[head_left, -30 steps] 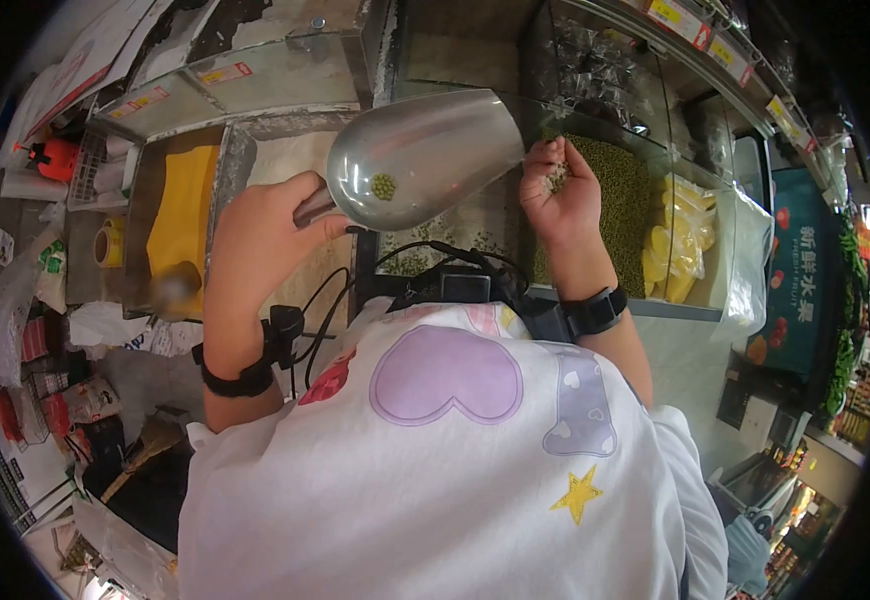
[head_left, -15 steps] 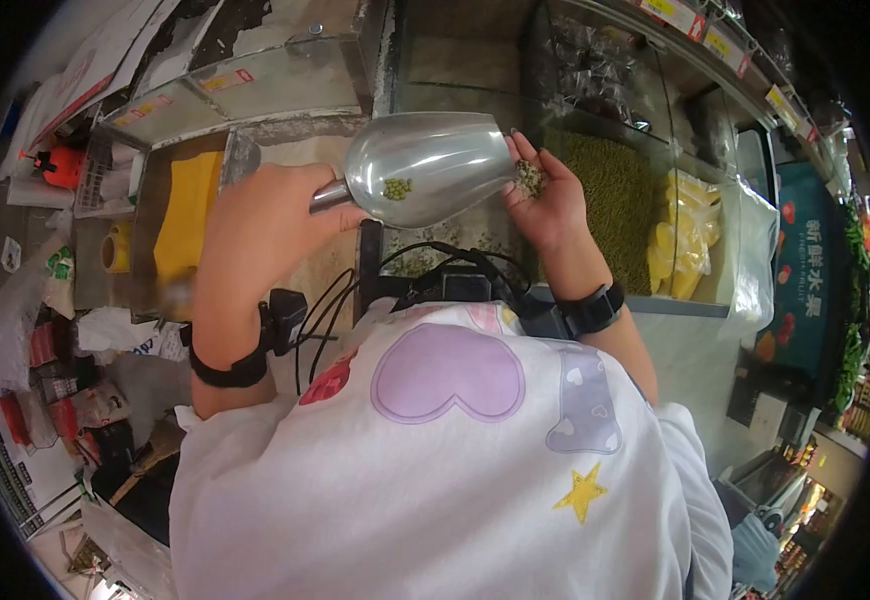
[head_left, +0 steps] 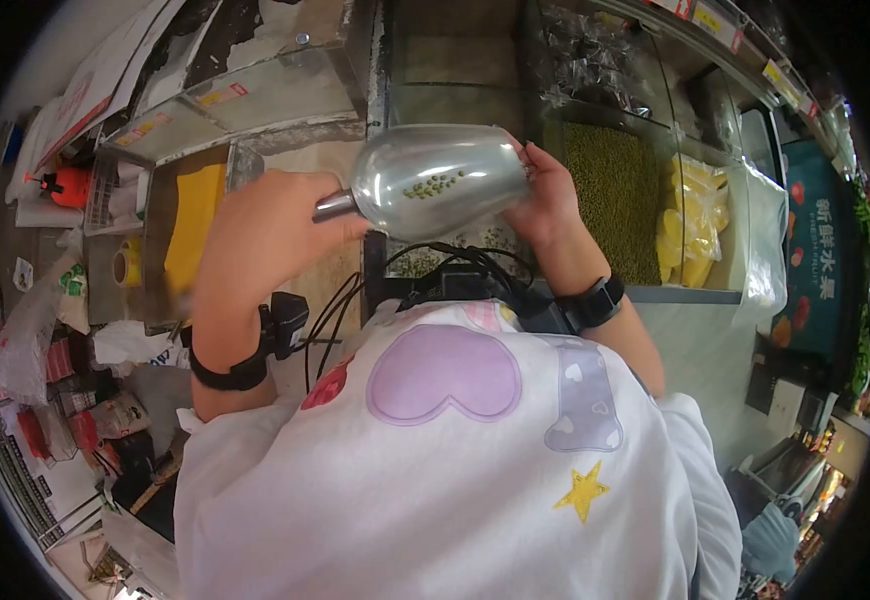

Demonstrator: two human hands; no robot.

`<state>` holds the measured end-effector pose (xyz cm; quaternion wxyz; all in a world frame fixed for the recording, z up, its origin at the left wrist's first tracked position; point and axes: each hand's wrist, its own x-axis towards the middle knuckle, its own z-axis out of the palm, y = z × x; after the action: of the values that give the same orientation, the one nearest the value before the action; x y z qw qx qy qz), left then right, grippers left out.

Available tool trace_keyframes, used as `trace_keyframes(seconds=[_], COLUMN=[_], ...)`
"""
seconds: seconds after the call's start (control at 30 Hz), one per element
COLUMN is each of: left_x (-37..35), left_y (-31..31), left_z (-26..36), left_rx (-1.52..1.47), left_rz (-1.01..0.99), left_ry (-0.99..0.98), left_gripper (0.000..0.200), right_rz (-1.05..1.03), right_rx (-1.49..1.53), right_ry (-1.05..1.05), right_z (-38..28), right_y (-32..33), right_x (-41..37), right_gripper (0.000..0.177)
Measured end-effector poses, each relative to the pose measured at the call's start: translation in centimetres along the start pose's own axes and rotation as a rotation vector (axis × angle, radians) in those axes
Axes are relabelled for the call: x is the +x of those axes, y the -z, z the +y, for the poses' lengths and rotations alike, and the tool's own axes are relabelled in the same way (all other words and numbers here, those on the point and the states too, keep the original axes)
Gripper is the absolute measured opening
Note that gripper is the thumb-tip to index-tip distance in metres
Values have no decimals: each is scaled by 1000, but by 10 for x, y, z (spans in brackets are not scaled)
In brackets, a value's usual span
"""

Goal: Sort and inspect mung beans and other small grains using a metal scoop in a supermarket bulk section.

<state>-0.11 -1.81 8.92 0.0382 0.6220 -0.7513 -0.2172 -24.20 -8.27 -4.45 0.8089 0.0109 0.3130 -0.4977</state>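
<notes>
My left hand (head_left: 275,225) is closed round the short handle of a clear-looking, shiny scoop (head_left: 395,160), held level with its mouth to the right. A few green beans (head_left: 435,187) lie strung along the inside of the scoop. My right hand (head_left: 553,200) is at the scoop's mouth, its fingers curled at the rim. The scoop hides its palm, so what it holds cannot be seen. Below the scoop is a bin bottom scattered with pale and green bits (head_left: 420,262). A bin of green beans (head_left: 610,190) lies just beyond my right hand.
Packs of yellow goods (head_left: 693,225) fill the bin at the right. Dark bagged goods (head_left: 595,60) lie behind. On the left are a yellow sheet (head_left: 195,215) in a bin and an orange object (head_left: 67,186). Black cables (head_left: 340,315) hang near my waist.
The green beans in the scoop have spread from a small cluster into a longer line. My right hand has turned in towards the scoop's mouth; the grains seen in its palm are now hidden.
</notes>
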Motion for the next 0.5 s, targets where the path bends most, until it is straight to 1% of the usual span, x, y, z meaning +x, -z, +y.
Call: trace_keyframes(seconds=[0.1,0.17,0.27,0.5], left_x=[3,2,1,0], left_y=[1,-1,-2,-3], left_z=[-1,2,1,0], left_rx=[75,17,50,37], left_rz=[37,34,21,4], left_ry=[-19,-6,-35,-4], left_gripper=[29,30,30,29], right_rz=[42,-7,-3,-15], right_rx=[29,0,-23,19], right_ry=[2,36,68,62], right_z=[0,0,0,1], right_y=[-2,-1,-7,-7], right_x=[1,0,-3,-3], right_gripper=[40,41,42,41])
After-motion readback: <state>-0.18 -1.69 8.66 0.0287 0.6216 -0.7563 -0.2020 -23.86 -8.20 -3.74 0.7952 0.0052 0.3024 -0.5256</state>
